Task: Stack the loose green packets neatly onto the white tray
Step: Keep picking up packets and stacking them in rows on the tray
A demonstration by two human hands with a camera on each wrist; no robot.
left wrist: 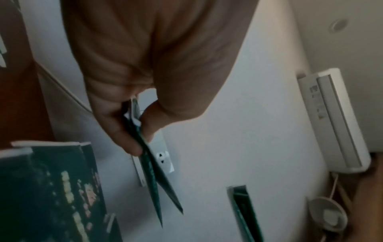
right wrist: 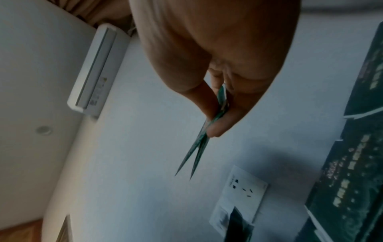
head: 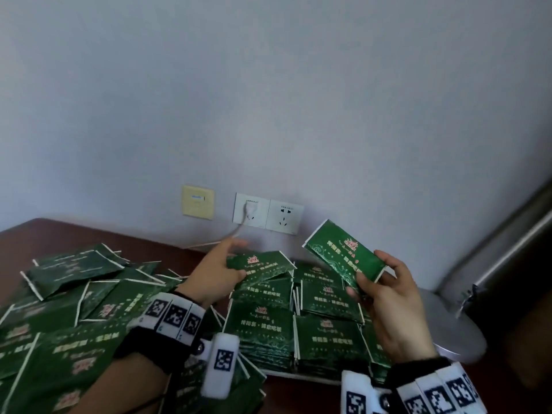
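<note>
Green packets with white edges lie in a loose heap (head: 68,294) on the left of the brown table. Stacked packets (head: 298,321) cover the white tray (head: 301,376), of which only the front rim shows. My left hand (head: 221,273) pinches green packets (head: 260,264) between thumb and fingers above the back stacks; the left wrist view shows two packets (left wrist: 149,167) edge-on in the pinch. My right hand (head: 385,297) holds green packets (head: 343,252) raised and tilted above the tray's right side; two packets (right wrist: 199,147) show edge-on in the right wrist view.
A wall stands just behind the table, with a socket plate (head: 267,213), a plugged white cable (head: 236,231) and a yellow plate (head: 197,202). A grey round base (head: 457,327) with a metal pole (head: 507,234) stands right of the tray.
</note>
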